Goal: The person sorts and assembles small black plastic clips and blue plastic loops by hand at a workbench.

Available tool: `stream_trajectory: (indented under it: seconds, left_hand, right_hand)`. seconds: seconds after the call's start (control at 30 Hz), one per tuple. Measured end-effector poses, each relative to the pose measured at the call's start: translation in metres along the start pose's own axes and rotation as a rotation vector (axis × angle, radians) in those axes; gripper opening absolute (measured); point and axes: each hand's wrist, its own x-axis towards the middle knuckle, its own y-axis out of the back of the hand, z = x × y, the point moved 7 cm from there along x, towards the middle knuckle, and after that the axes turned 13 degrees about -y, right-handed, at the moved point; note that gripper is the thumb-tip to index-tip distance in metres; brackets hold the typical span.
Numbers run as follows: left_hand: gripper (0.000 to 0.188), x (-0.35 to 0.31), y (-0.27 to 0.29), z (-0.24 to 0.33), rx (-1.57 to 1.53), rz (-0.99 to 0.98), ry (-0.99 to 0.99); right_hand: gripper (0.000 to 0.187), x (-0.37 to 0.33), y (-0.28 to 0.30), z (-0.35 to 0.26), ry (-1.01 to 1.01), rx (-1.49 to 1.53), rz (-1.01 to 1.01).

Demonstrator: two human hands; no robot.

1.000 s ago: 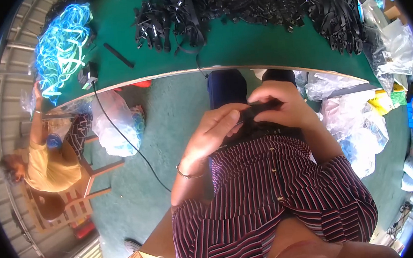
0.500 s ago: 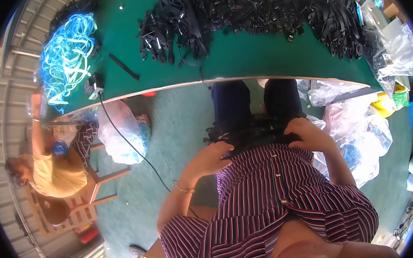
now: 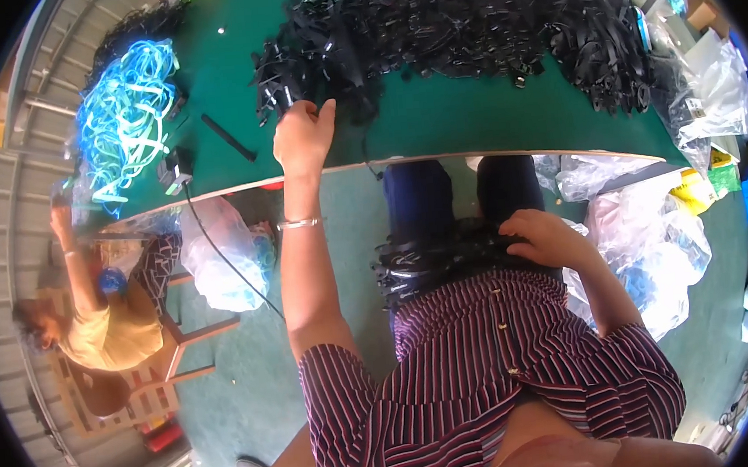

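My left arm reaches out over the table. My left hand (image 3: 304,141) is at the near end of a bundle of black straps (image 3: 302,42), its fingers curled against the strap ends and partly hidden. Some of these straps carry small shiny metal-like pieces. Across my lap lies another heap of black straps (image 3: 429,264). On the right side of that heap rests my right hand (image 3: 539,236), its fingers loosely stretched and gripping nothing that I can see.
The green table (image 3: 462,125) has a curved-looking front edge. At its left lie blue and white cords (image 3: 128,121), a black strip (image 3: 228,137) and a black device with a cable (image 3: 176,170). Plastic bags (image 3: 647,247) stand at right. A co-worker (image 3: 104,320) sits at left.
My left hand has left my lap and moved forward to the black straps on the table. The right hand stays on the lap heap, shifted slightly. The co-worker's raised arm has lowered a little.
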Motion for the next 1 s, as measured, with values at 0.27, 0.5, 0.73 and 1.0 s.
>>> stream_trajectory:
  seconds: [0.27,0.5,0.73,1.0]
  left_hand:
    - [0.007,0.007,-0.016,-0.022,-0.839,0.217,-0.073]
    - [0.010,0.001,0.042,0.070,-1.417,0.365,-0.324]
    - [0.012,0.001,0.058,0.101,-1.478,0.355,-0.391]
    - [0.011,-0.009,0.032,0.121,-1.556,0.237,-0.255]
  right_hand:
    - [0.017,0.001,0.086,0.036,-0.127,0.122,0.351]
    - [0.012,0.019,0.208,0.097,-0.181,0.028,1.103]
    - [0.021,0.094,0.232,0.093,-0.171,-0.490,1.182]
    - [0.021,0.165,0.235,0.105,-0.458,-1.020,0.751]
